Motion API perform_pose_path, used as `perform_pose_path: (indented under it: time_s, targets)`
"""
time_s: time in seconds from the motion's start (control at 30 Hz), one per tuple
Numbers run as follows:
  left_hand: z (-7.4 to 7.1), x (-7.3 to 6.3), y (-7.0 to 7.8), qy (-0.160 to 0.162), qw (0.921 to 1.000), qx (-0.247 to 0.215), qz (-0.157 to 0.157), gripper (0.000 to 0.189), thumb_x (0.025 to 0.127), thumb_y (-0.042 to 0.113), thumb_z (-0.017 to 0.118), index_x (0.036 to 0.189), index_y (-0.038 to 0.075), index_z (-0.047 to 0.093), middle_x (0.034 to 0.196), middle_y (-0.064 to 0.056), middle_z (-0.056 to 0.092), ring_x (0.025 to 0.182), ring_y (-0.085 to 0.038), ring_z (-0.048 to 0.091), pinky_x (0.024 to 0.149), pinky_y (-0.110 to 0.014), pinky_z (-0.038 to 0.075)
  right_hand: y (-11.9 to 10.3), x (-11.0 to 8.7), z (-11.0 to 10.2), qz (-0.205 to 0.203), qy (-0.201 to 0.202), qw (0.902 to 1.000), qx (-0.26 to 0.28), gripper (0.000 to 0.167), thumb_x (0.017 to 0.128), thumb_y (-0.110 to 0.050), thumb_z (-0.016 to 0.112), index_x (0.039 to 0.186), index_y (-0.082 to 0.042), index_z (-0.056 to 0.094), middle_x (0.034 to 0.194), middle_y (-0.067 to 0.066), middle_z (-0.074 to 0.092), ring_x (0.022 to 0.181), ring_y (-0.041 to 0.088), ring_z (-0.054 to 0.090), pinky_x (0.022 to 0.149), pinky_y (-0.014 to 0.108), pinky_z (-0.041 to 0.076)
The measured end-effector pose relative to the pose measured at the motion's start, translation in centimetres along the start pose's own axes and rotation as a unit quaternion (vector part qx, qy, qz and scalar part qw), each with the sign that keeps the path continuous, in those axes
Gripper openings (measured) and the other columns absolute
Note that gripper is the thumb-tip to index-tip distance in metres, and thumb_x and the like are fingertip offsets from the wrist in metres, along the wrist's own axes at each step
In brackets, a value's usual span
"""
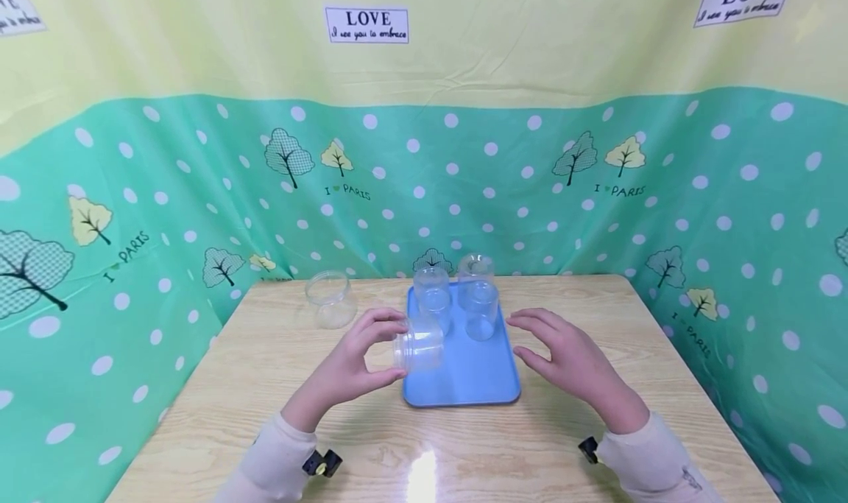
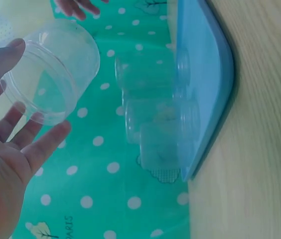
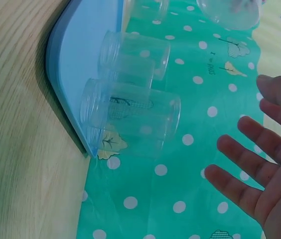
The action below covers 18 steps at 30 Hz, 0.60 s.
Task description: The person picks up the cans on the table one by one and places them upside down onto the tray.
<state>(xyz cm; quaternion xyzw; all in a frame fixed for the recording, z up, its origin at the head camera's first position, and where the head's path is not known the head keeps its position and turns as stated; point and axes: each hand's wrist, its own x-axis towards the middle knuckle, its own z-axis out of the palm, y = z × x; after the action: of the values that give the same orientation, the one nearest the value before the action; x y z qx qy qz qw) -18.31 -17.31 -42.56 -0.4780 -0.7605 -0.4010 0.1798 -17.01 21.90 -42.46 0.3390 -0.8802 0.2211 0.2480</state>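
A clear plastic jar (image 1: 424, 345) is tipped on its side above the blue tray (image 1: 480, 378), its threaded mouth facing my left palm. My left hand (image 1: 361, 359) grips it around the rim between thumb and fingers; in the left wrist view, the fingertips lie along the neck of the same jar (image 2: 63, 59). Several similar jars (image 1: 480, 315) stand mouth down on the far part of the tray. Right of them, my right hand (image 1: 570, 356) hovers with spread, slightly bent fingers (image 3: 250, 169) and holds nothing.
Another clear jar (image 1: 329, 300) stands at the back left of the wooden table (image 1: 265, 385), off the tray. A green and yellow patterned curtain (image 1: 457, 157) closes off the back and both sides.
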Motion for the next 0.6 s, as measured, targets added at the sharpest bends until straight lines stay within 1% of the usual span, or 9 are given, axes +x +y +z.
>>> perform_pose_path:
  time_s: [0.13,0.27,0.4,0.5,0.6]
  targets:
    - [0.6,-0.1,0.4,0.0,0.9997,-0.021,0.01,0.064,0.08,0.009,0.088,0.136,0.003,0.058,0.141,-0.015,0.05,0.126,-0.025,0.055,0.094,-0.048,0.06,-0.2,0.0,0.0,0.002,0.005,0.9999,0.01,0.053,0.087,-0.019,0.083,0.136,-0.018,0.064,0.135,-0.002,0.062,0.124,0.019,0.062,0.1,0.04,0.057]
    - [0.9,0.0,0.8,0.001,0.9995,-0.025,0.02,0.067,0.078,0.007,0.089,0.137,0.005,0.057,0.141,-0.016,0.05,0.125,-0.027,0.055,0.096,-0.044,0.059,-0.5,0.1,0.1,0.007,0.008,0.9996,0.027,0.056,0.087,-0.018,0.083,0.139,-0.021,0.062,0.136,-0.004,0.061,0.126,0.018,0.06,0.102,0.039,0.056]
    - [1.2,0.1,1.0,0.002,0.9991,-0.03,0.03,0.065,0.078,0.008,0.089,0.135,0.003,0.057,0.14,-0.018,0.05,0.125,-0.028,0.056,0.098,-0.041,0.059,-0.7,0.1,0.2,0.013,0.011,0.9987,0.049,0.059,0.087,-0.017,0.083,0.141,-0.022,0.06,0.137,-0.004,0.06,0.127,0.017,0.06,0.102,0.036,0.055]
    - [1.3,0.1,1.2,0.002,0.9988,-0.035,0.033,0.063,0.079,0.009,0.088,0.134,0.002,0.057,0.14,-0.02,0.05,0.125,-0.029,0.056,0.098,-0.041,0.059,-0.8,0.1,0.4,0.013,0.017,0.9977,0.064,0.06,0.087,-0.017,0.083,0.142,-0.022,0.059,0.138,-0.003,0.06,0.127,0.018,0.059,0.105,0.029,0.052]
    - [1.4,0.0,1.5,0.0,0.999,-0.035,0.027,0.062,0.08,0.01,0.088,0.134,0.002,0.057,0.14,-0.019,0.05,0.126,-0.029,0.055,0.099,-0.04,0.058,-1.0,0.1,0.6,0.012,0.02,0.9961,0.086,0.061,0.087,-0.016,0.083,0.143,-0.022,0.058,0.14,-0.001,0.059,0.129,0.02,0.058,0.108,0.021,0.048]
